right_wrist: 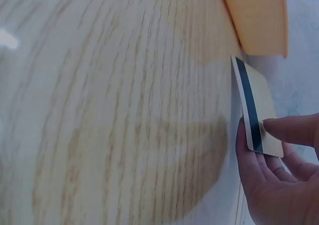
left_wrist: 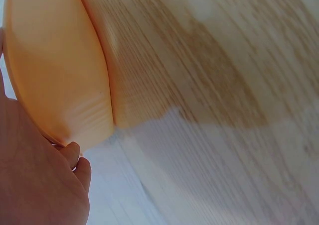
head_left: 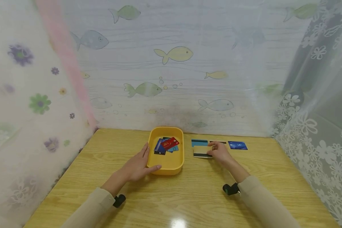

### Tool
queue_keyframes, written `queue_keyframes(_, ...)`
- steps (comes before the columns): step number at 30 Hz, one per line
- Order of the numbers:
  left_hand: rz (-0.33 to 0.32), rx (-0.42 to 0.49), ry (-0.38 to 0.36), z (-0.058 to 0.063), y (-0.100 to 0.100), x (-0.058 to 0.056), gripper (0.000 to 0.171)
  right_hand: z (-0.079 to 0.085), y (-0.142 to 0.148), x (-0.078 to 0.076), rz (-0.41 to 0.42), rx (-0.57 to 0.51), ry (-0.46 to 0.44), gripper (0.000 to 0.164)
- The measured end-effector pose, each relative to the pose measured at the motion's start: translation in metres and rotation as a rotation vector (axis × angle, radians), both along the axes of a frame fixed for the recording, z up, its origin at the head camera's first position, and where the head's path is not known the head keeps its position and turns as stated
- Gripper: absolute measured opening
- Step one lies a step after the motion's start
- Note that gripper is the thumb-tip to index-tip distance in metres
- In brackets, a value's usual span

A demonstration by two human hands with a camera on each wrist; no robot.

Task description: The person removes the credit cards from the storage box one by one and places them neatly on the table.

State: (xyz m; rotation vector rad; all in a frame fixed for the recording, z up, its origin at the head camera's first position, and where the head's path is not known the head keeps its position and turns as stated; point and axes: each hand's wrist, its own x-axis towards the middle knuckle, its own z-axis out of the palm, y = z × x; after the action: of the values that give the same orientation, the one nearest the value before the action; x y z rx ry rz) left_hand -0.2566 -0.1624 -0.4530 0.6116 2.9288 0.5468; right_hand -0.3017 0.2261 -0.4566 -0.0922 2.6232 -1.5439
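A yellow plastic bin stands on the table with several bank-style cards inside, a red VIP card on top of blue ones. My left hand holds the bin at its near left corner, thumb along the front rim and fingers at the left side. To the right of the bin, my right hand pinches a cream card with a dark stripe between thumb and fingers. In the right wrist view this card is tilted up, its striped face showing.
Behind the cream card lie a light blue striped card and another striped card partly hidden by the right hand. Farther right is a dark blue card. A fish-printed curtain closes off the table's back edge.
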Motion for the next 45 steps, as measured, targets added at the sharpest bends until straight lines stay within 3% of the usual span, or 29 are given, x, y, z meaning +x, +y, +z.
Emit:
queue_keyframes(5,-0.006,0.004,0.003,-0.002,-0.001,0.000,0.117,-0.007,-0.001,-0.003,-0.019,0.072,0.014,0.036)
queue_keyframes(16,-0.001,0.009,0.008,-0.002,-0.001,-0.001,0.115,-0.009,-0.006,-0.010,0.031,0.215,0.094,0.033)
queue_keyframes(29,0.002,0.005,0.001,-0.001,0.000,-0.001,0.115,-0.007,-0.006,-0.017,0.080,0.227,0.038,0.037)
queue_keyframes(45,0.008,0.005,0.000,0.001,0.000,0.000,0.114,-0.006,-0.009,-0.018,0.110,0.247,0.060,0.032)
